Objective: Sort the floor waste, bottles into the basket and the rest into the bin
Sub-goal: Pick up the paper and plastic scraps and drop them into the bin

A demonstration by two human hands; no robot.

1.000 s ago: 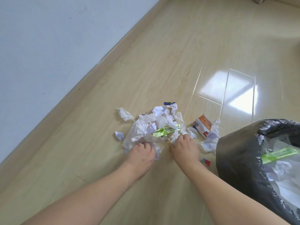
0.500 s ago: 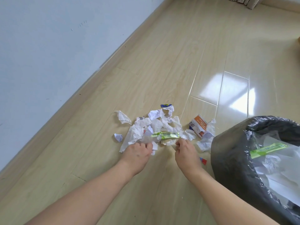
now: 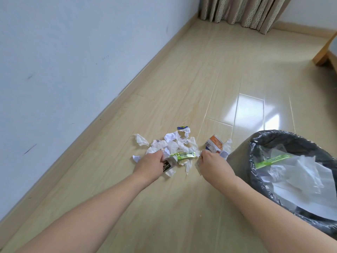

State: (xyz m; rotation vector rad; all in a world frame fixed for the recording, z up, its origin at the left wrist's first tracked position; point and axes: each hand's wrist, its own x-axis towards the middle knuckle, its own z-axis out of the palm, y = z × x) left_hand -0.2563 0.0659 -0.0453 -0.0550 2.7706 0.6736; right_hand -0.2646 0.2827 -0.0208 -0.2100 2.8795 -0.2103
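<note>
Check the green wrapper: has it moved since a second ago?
Yes. The green wrapper has turned from slanted to roughly level and been drawn out of the paper pile toward the person, between the left hand and the right hand.

The floor (image 3: 209, 73) is pale beige wood-grain plank, glossy with white glare at centre right. The wall (image 3: 63, 61) in the upper left is light bluish-white with faint dark scuffs. At the top, the curtain (image 3: 242, 11) is tan with small dark dots. The paper scraps (image 3: 173, 145) at centre are mostly white; among them lie a lime-green wrapper (image 3: 184, 155) and an orange-and-white carton (image 3: 214, 144). At lower right, the bin (image 3: 237, 161) is grey-brown, lined with a black bag (image 3: 291, 141) holding white paper and a green strip (image 3: 271, 159).
</note>
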